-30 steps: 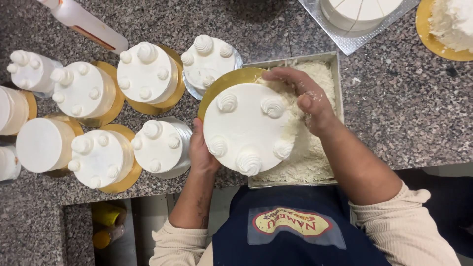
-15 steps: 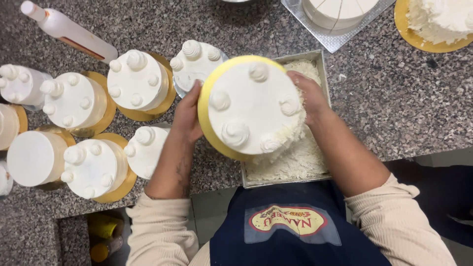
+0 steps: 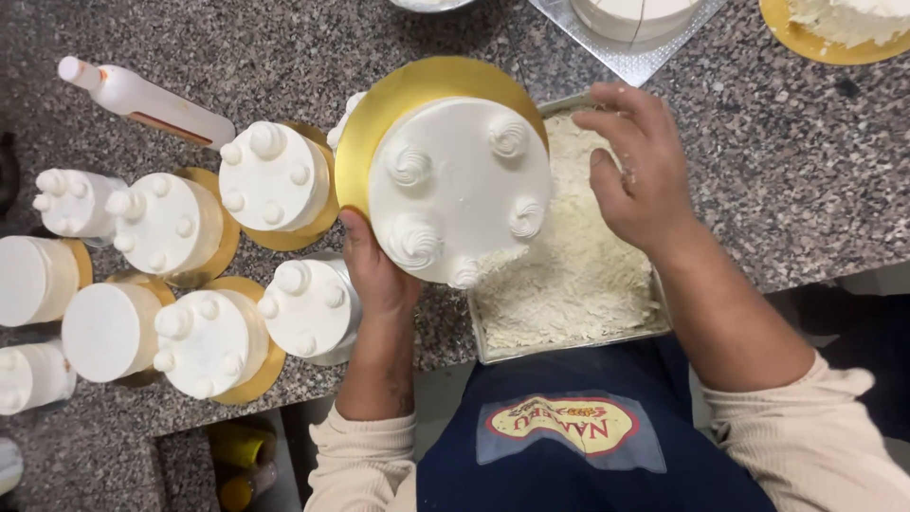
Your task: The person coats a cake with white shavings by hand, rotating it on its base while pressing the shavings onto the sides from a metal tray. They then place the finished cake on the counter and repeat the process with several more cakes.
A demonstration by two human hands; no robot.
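While my left hand (image 3: 379, 270) props the round white cake (image 3: 460, 190) up on its gold board (image 3: 384, 123), tilted over the tray, my fingers there are curled under the board's lower edge; only the thumb side shows, so I cannot tell how the rest of them lie beneath it. The cake's top, with its piped swirls, faces up toward me, and its near side hangs just above the white flakes (image 3: 569, 275) in the metal tray (image 3: 569, 346).

My right hand (image 3: 635, 166) hovers just beyond the cake's far side, fingers loosely bent and a little apart, with flakes clinging to the fingertips; it pinches nothing that I can make out.

As far as I can judge, the coating is only partly on: a few flakes stick along the cake's lower edge near my right fingers, while the rest of the side I can see looks smooth. The tray holds plenty more.

To the left of my left fingers, on the speckled desk (image 3: 777, 190), stand the other small cakes (image 3: 185, 284), some with swirls on top, one plain, all with bare sides. A squeeze bottle (image 3: 147, 100) lies past them, farther from me.
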